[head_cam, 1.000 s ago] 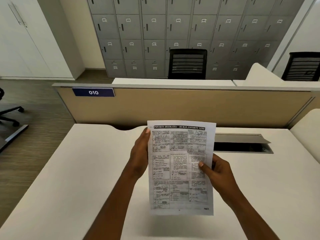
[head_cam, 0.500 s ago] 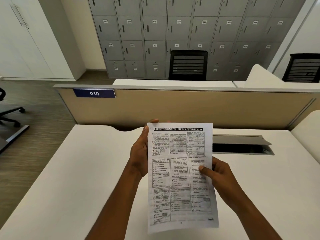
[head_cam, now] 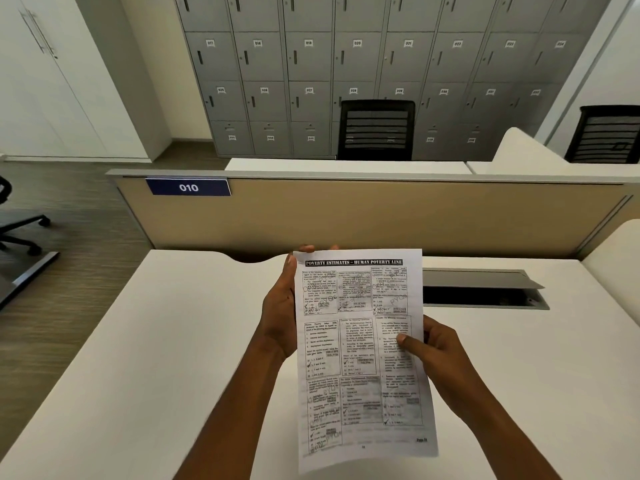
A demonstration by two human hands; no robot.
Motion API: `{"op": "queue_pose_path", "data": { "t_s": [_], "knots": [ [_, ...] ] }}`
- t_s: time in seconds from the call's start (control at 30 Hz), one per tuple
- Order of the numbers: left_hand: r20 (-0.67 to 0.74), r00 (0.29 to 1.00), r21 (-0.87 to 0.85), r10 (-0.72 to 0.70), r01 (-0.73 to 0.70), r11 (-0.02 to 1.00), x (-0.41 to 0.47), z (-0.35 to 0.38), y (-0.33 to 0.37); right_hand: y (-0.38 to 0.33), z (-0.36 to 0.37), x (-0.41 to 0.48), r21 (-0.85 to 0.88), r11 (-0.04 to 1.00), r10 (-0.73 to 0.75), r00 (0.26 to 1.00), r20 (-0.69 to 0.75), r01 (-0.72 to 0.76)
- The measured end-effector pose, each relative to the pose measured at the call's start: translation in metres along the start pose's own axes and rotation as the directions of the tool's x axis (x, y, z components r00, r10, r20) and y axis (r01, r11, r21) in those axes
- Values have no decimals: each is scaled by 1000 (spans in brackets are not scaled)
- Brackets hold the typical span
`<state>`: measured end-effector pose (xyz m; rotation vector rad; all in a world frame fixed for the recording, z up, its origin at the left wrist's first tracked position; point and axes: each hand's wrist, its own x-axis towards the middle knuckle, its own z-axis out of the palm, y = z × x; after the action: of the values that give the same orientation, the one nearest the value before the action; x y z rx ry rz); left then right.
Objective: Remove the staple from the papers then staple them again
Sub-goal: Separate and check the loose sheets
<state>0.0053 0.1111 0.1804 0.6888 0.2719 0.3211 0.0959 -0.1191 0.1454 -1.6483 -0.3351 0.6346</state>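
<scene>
Papers (head_cam: pixel 360 355) held upright above desk (head_cam: pixel 138 358). Left hand (head_cam: pixel 280 313) pinches the 9 o'clock edge, right hand (head_cam: pixel 433 348) the 3 o'clock edge. Staple not discernible; apparently still locating it. Next: remover needed, none in view.

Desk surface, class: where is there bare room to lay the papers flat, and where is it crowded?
The white desk is bare on the left, from its left edge to the left hand. Another bare patch lies on the right, between the right hand and the desk's right edge, below the open cable tray. The middle is crowded: both hands hold the papers there.
</scene>
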Motion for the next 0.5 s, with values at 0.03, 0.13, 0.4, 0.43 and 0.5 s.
{"op": "queue_pose_path", "data": {
  "t_s": [0.03, 0.13, 0.4, 0.43, 0.5],
  "knots": [
    [-3, 1000, 11, 4, -3, 1000, 0, 0, 0, 0, 0, 0, 4, 1000, 1, 1000, -1, -1],
    [-40, 998, 92, 44, -40, 995, 2, -2, 1, 0, -2, 0, 12, 1000, 1, 1000, -14, -1],
    [-235, 920, 536, 313, -146, 831, -3, -14, -8, 7, -6, -1, 26, 1000, 3, 998, -60, -2],
    [-233, 919, 547, 318, -146, 824, -4, -14, -10, 8, -6, -1, 26, 1000, 2, 998, -61, -1],
    [-214, 922, 573, 322, -148, 806, -6, -13, -12, 10, -6, -1, 29, 1000, 2, 998, -61, 0]
  ]
}}
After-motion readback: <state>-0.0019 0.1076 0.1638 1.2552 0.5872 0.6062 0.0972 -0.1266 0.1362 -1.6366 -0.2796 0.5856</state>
